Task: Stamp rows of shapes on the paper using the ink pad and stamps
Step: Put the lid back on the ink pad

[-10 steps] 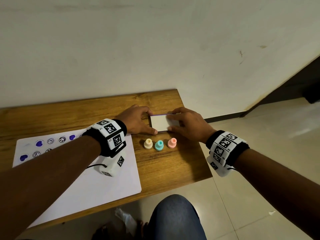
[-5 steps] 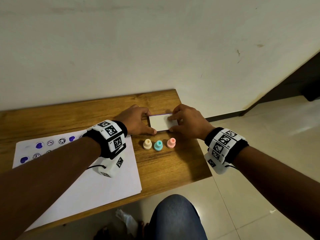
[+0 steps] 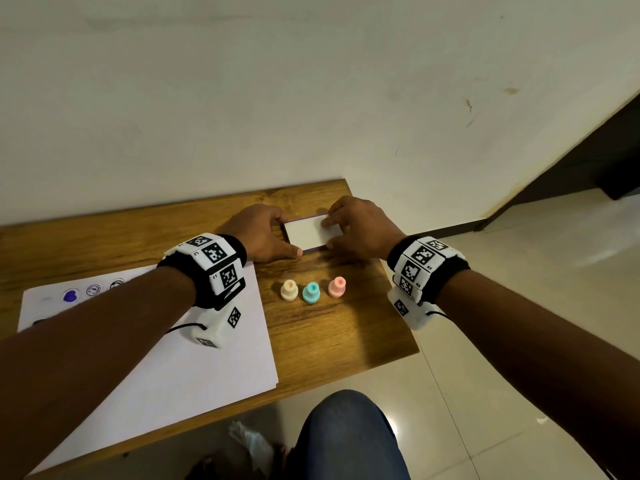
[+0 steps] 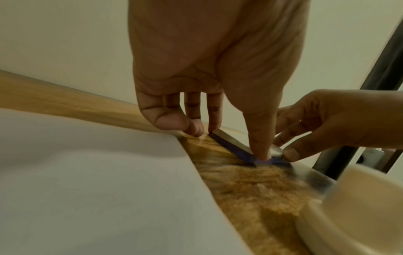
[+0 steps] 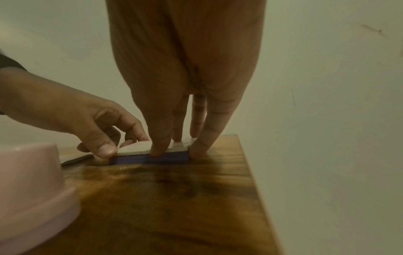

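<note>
The ink pad, a flat case with a white lid and purple base, lies near the table's far edge. My left hand grips its left end, thumb on the front corner and fingers behind. My right hand grips its right end, thumb at the front edge and fingers over the lid. The purple base shows under both thumbs; the lid looks shut. Three stamps stand in a row nearer me: cream, teal and pink. The white paper lies on the left, with purple stamped shapes along its far edge.
The wooden table ends just right of the ink pad and close below the stamps. A wall rises right behind it. My knee in jeans is under the front edge. The left forearm hides part of the stamped rows.
Both hands have stayed on the ink pad. The right hand's fingers have shifted slightly over the lid. Stamps and paper have not moved.
</note>
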### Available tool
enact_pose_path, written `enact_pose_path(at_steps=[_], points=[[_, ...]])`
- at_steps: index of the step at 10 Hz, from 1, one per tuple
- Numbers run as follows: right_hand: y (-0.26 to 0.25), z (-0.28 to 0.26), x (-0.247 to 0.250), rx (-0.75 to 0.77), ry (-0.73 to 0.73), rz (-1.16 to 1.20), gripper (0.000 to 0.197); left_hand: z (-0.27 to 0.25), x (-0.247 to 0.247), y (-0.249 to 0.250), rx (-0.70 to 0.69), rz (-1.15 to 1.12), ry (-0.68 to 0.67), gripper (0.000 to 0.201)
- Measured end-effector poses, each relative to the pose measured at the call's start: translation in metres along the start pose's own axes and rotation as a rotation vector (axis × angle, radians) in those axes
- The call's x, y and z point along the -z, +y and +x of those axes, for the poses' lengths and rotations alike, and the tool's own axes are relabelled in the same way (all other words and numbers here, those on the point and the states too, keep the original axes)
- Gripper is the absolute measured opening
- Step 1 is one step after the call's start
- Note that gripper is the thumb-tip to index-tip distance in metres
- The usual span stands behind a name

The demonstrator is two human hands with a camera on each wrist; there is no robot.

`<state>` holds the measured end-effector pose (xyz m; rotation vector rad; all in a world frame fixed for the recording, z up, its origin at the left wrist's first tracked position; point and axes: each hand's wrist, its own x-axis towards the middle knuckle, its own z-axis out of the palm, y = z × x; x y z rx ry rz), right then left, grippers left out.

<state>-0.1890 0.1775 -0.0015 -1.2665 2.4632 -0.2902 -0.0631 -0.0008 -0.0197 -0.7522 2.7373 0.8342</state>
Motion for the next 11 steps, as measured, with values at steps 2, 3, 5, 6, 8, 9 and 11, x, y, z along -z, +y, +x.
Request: enact_pose_path(at_steps=[2, 3, 5, 6, 8, 9, 11], points=[[-0.001, -0.002, -0.004, -0.015, 0.03, 0.017, 0.045, -0.001, 0.0, 0.001, -0.004, 0.006, 0.001, 0.074], [-0.002, -0.004, -0.005, -0.01, 0.042, 0.004, 0.045, -0.003, 0.0, 0.001, -0.015, 0.021, 0.003, 0.075], [-0.005, -0.007, -0.008, -0.024, 0.059, 0.008, 0.046, -0.004, 0.002, 0.003, -0.028, 0.038, -0.016, 0.073], [-0.005, -0.007, -0.01, -0.029, 0.071, 0.005, 0.047, -0.003, 0.002, 0.003, -0.025, 0.031, -0.021, 0.074], [-0.003, -0.005, -0.012, -0.032, 0.09, 0.018, 0.047, -0.003, 0.002, 0.003, -0.037, 0.01, -0.019, 0.074], [-0.003, -0.005, -0.009, -0.042, 0.094, 0.049, 0.048, -0.004, 0.003, 0.003, -0.025, -0.01, -0.035, 0.078], [-0.008, -0.008, 0.007, -0.109, 0.142, 0.204, 0.047, -0.013, 0.021, 0.004, 0.022, -0.046, -0.015, 0.092]])
